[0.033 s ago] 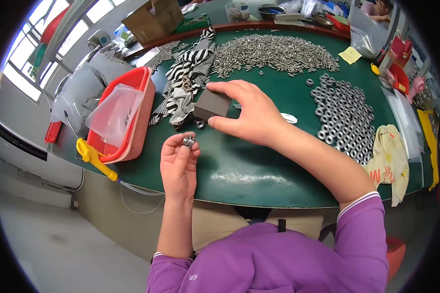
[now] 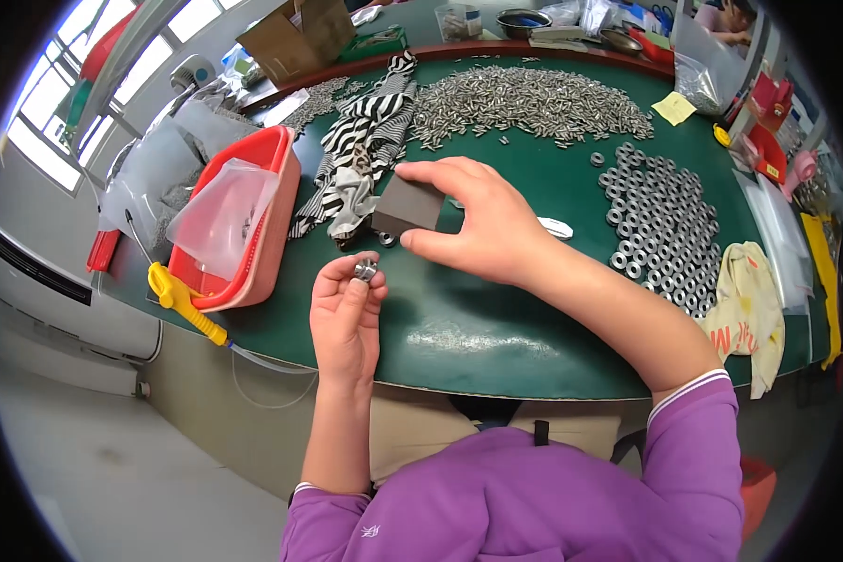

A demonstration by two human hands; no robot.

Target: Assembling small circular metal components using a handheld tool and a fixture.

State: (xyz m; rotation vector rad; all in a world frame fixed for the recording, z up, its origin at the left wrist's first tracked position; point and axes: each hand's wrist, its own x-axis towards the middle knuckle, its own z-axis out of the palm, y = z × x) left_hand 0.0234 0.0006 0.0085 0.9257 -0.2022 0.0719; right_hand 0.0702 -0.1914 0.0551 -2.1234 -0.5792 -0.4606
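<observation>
Metal part point(image 2: 365, 270), head view: pinched in left hand point(image 2: 344, 323), thumb against fingertips, above the bench point(image 2: 496, 370). Right hand point(image 2: 478, 220) widely spread, gripping dark block point(image 2: 408, 204) by opposite edges. Striped cloth point(image 2: 370, 126) beside block; pin pile point(image 2: 529, 101) beyond; metal rings point(image 2: 660, 229) right; red basket point(image 2: 273, 229) left.

Cream cloth point(image 2: 751, 298) bears red letters point(image 2: 732, 338); purple shirt point(image 2: 510, 492), a white emblem point(image 2: 371, 531).

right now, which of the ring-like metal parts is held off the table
The ring-like metal part pinched in the left hand; the other visible ones lie on the green table, most in a cluster at right.
</observation>
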